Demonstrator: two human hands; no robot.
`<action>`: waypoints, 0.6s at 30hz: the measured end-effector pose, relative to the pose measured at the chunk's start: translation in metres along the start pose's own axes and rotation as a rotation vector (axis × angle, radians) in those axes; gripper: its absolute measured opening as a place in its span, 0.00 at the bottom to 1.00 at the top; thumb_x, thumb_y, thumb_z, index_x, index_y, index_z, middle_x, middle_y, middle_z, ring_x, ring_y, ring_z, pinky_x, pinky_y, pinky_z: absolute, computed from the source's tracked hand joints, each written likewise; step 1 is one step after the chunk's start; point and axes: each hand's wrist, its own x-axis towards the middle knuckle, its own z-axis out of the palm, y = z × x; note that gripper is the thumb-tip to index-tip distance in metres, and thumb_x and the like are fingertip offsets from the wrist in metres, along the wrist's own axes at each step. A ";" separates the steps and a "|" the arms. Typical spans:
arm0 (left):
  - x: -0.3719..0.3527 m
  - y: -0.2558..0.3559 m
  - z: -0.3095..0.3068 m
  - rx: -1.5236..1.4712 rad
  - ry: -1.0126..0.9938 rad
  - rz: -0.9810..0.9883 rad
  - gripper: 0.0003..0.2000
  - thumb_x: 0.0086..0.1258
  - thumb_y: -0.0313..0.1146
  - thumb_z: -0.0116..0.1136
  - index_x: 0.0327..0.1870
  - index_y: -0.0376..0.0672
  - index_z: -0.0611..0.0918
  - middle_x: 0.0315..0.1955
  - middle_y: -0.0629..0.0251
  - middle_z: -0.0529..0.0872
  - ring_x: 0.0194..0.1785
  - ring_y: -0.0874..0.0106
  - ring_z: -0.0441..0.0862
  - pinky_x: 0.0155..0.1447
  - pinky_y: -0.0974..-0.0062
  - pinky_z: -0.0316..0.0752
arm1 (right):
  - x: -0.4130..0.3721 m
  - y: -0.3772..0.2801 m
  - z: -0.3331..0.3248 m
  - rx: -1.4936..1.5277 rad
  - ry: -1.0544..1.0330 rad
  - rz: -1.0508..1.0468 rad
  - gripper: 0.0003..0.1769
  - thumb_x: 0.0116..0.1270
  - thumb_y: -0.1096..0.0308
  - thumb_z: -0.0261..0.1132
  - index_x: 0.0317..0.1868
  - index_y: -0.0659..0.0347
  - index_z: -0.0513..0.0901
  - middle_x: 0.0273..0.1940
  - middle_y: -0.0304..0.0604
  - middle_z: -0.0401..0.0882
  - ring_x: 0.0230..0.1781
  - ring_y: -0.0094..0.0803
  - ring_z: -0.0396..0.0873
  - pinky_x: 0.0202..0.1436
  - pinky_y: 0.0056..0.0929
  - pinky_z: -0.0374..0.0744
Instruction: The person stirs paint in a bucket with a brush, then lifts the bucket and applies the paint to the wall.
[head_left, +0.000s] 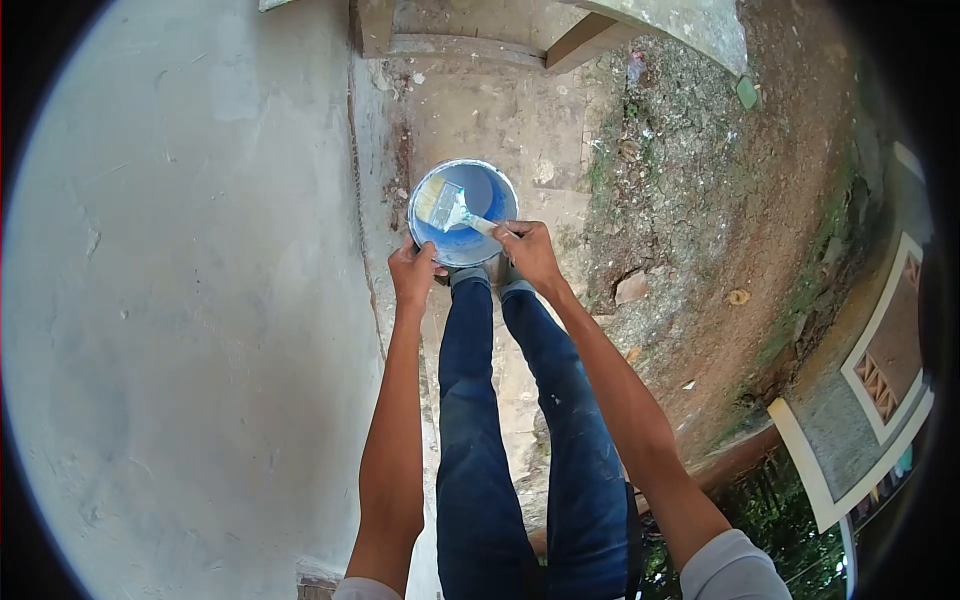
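A round bucket [463,252], smeared blue and white inside, is in front of my feet. My left hand [415,272] grips its near left rim, thumb over the edge. A wide paintbrush [447,207] with pale, yellowish bristles slants across the bucket's mouth, bristles toward the left wall. My right hand [528,252] is closed on the brush handle at the near right rim. Whitish liquid or a pale bottom shows inside the bucket; I cannot tell which.
A grey plastered wall [220,300] fills the left side. Wooden framework [470,48] stands ahead. Rough, paint-spotted ground [700,230] with stones and moss lies to the right, beside a paved strip [500,120]. A building [860,400] shows at the far right.
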 end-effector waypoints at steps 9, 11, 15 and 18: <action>0.063 0.002 -0.051 -0.085 0.016 0.029 0.13 0.64 0.28 0.53 0.47 0.31 0.74 0.29 0.62 0.80 0.27 0.71 0.80 0.31 0.74 0.78 | 0.043 -0.019 -0.007 0.237 -0.072 0.109 0.13 0.65 0.65 0.61 0.41 0.67 0.85 0.26 0.35 0.78 0.21 0.18 0.65 0.29 0.20 0.70; 0.078 -0.005 -0.056 -0.110 0.039 0.024 0.13 0.63 0.28 0.52 0.47 0.32 0.75 0.29 0.62 0.80 0.27 0.71 0.80 0.31 0.74 0.78 | 0.072 -0.017 -0.004 0.242 -0.083 0.094 0.14 0.65 0.64 0.61 0.40 0.66 0.85 0.27 0.35 0.78 0.22 0.18 0.66 0.30 0.22 0.71; 0.099 -0.037 -0.065 -0.152 0.107 0.043 0.12 0.61 0.27 0.52 0.45 0.33 0.75 0.29 0.62 0.80 0.27 0.72 0.79 0.31 0.73 0.78 | 0.142 -0.015 0.024 0.149 -0.041 0.048 0.13 0.64 0.64 0.61 0.39 0.66 0.85 0.25 0.34 0.77 0.22 0.18 0.66 0.30 0.22 0.71; 0.099 -0.057 -0.063 -0.205 0.188 -0.002 0.12 0.61 0.26 0.52 0.46 0.33 0.75 0.29 0.63 0.80 0.27 0.72 0.79 0.31 0.73 0.78 | 0.210 -0.008 0.056 0.023 -0.051 -0.128 0.14 0.62 0.62 0.63 0.37 0.66 0.85 0.21 0.38 0.77 0.21 0.21 0.68 0.29 0.24 0.72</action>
